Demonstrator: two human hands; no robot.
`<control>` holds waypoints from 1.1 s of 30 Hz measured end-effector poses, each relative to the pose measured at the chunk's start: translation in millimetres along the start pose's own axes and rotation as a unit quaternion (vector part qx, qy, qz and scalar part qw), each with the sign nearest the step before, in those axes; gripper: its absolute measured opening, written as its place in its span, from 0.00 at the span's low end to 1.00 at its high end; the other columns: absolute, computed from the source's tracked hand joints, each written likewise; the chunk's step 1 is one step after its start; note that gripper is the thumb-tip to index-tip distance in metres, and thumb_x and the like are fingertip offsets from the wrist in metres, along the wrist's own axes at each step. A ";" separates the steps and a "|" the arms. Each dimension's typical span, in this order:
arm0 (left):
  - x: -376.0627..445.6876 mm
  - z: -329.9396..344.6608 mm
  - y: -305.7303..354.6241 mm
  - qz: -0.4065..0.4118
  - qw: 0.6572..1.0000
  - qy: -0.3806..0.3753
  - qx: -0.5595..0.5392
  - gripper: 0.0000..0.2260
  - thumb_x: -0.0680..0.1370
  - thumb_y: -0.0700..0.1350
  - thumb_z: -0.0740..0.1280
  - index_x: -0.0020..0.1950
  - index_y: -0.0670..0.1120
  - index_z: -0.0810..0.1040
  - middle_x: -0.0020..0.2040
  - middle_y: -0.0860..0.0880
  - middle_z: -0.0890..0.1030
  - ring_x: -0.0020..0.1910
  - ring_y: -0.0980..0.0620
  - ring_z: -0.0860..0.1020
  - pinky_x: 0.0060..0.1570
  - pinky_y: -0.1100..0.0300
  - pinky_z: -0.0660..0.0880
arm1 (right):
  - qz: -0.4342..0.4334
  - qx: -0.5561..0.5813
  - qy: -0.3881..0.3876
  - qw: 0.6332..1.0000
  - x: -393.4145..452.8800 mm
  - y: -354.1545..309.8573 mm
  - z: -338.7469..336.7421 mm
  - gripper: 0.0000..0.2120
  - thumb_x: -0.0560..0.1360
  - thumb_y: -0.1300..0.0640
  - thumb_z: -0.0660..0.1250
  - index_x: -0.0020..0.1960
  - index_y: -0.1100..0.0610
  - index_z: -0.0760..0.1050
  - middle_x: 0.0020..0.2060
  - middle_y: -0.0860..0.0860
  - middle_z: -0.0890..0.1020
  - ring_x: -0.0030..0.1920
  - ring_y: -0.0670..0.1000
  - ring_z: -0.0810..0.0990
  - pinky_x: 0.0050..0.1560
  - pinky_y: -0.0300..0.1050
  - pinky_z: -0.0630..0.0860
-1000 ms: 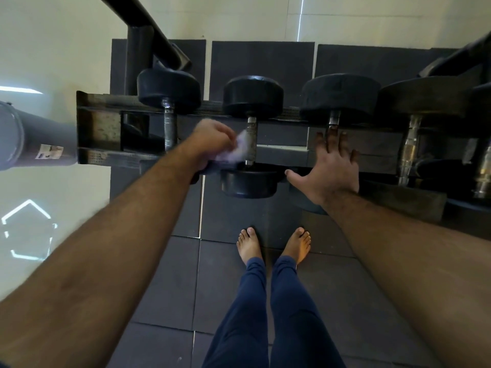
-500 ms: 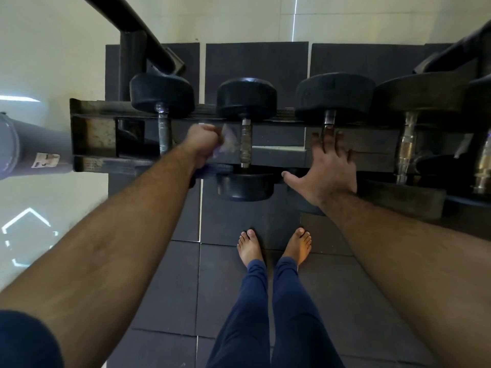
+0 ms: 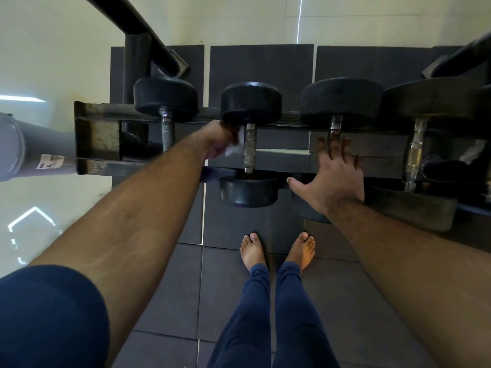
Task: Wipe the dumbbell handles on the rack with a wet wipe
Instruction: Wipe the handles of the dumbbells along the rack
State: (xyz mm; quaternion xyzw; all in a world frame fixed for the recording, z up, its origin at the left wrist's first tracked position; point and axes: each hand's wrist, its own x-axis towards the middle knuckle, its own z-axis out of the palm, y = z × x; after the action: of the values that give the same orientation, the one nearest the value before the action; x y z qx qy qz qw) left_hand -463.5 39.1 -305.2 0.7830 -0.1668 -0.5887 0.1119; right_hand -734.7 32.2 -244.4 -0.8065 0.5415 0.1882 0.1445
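1. Wiping is the step in hand: the left hand (image 3: 219,140) is curled round a white wipe (image 3: 235,150), blurred, held just at 9 o'clock of the second handle (image 3: 249,147).
2. That handle belongs to the second dumbbell from the left on the rack (image 3: 106,164), its far head (image 3: 251,103) at 12 o'clock and its near head (image 3: 248,192) at 6 o'clock.
3. Whether the wipe touches the steel cannot be told through the blur.
4. The right hand (image 3: 333,179) lies flat with straight, spread fingers on the third dumbbell, at 3 o'clock of the wipe, covering most of the third handle (image 3: 336,126).
5. Next, by judgement, the wipe must press against the handle and run its length, then go on to the next handle; the right hand would need to lift clear first.
6. The first handle (image 3: 167,131) stands at 9 o'clock of the left hand.
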 end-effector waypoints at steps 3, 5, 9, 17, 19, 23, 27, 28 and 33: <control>37.2 129.6 -176.5 0.000 0.991 0.124 0.049 0.14 0.83 0.31 0.54 0.68 0.39 0.64 0.57 0.29 0.72 0.58 0.32 0.75 0.63 0.51 0.74 | 0.000 -0.001 0.000 1.000 -0.1 -1.0 -1.3 0.58 0.70 0.20 0.63 0.88 0.52 0.49 0.87 0.56 0.49 0.86 0.62 0.48 0.83 0.68 0.54; 72.3 255.4 -319.9 0.027 0.970 0.175 0.166 0.19 0.83 0.38 0.52 0.73 0.49 0.53 0.69 0.32 0.69 0.71 0.31 0.71 0.69 0.39 0.67 | 0.001 0.000 0.001 1.000 0.0 -1.6 -2.9 0.58 0.70 0.20 0.63 0.88 0.52 0.49 0.87 0.56 0.49 0.86 0.62 0.49 0.83 0.68 0.54; 96.8 137.2 -252.4 0.129 0.970 0.164 0.121 0.32 0.81 0.34 0.59 0.81 0.58 0.59 0.64 0.32 0.79 0.66 0.33 0.78 0.66 0.34 0.71 | 0.003 -0.003 -0.002 1.000 -0.7 -1.3 -2.5 0.57 0.71 0.21 0.64 0.88 0.52 0.49 0.87 0.56 0.49 0.86 0.63 0.50 0.83 0.68 0.54; -75.0 19.7 -22.5 0.335 0.865 0.271 0.256 0.09 0.82 0.40 0.67 0.59 0.46 0.84 0.52 0.48 0.85 0.50 0.47 0.82 0.51 0.53 0.79 | 0.003 0.001 0.002 1.000 -0.8 -1.8 -2.3 0.57 0.71 0.21 0.63 0.87 0.52 0.50 0.87 0.56 0.49 0.86 0.62 0.48 0.83 0.68 0.55; -62.1 27.3 -26.8 0.393 0.815 0.252 0.343 0.13 0.77 0.34 0.70 0.60 0.43 0.85 0.56 0.43 0.84 0.53 0.40 0.81 0.52 0.48 0.79 | 0.005 -0.002 0.010 1.000 0.0 -1.6 -1.3 0.57 0.71 0.21 0.63 0.87 0.52 0.51 0.87 0.55 0.50 0.86 0.62 0.48 0.83 0.68 0.56; -62.2 28.8 -29.4 0.387 0.802 0.099 0.444 0.13 0.76 0.35 0.71 0.57 0.46 0.88 0.60 0.46 0.82 0.58 0.41 0.79 0.61 0.48 0.77 | 0.006 -0.004 0.014 1.000 1.5 -0.4 1.3 0.58 0.69 0.20 0.63 0.87 0.52 0.52 0.87 0.55 0.50 0.86 0.63 0.49 0.82 0.69 0.57; -70.6 -4.0 -27.6 0.306 0.872 0.004 0.383 0.10 0.77 0.42 0.70 0.53 0.52 0.89 0.53 0.51 0.86 0.54 0.50 0.83 0.59 0.56 0.79 | 0.008 -0.004 0.012 1.000 0.6 0.4 2.3 0.58 0.69 0.20 0.63 0.87 0.52 0.50 0.87 0.55 0.50 0.86 0.63 0.49 0.82 0.69 0.56; -70.0 -9.4 -25.8 0.314 0.891 0.047 0.325 0.10 0.76 0.49 0.69 0.51 0.50 0.89 0.49 0.50 0.85 0.49 0.50 0.83 0.54 0.57 0.79 | 0.007 -0.004 0.014 1.000 0.3 -0.2 1.9 0.58 0.69 0.20 0.63 0.87 0.52 0.51 0.87 0.55 0.50 0.86 0.63 0.49 0.82 0.69 0.57; -58.3 10.0 -11.1 0.325 0.864 0.296 0.245 0.07 0.78 0.44 0.70 0.46 0.42 0.85 0.49 0.47 0.77 0.45 0.48 0.77 0.48 0.53 0.78 | 0.010 -0.011 0.015 1.000 0.3 -5.1 -0.3 0.57 0.70 0.21 0.64 0.87 0.52 0.52 0.87 0.55 0.50 0.86 0.63 0.50 0.82 0.68 0.57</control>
State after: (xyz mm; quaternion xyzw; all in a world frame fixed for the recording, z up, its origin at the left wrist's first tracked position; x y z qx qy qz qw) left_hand -486.2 72.5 -260.5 0.8244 -0.5093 -0.1996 0.1457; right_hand -729.8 33.6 -244.1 -0.8053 0.5495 0.1832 0.1260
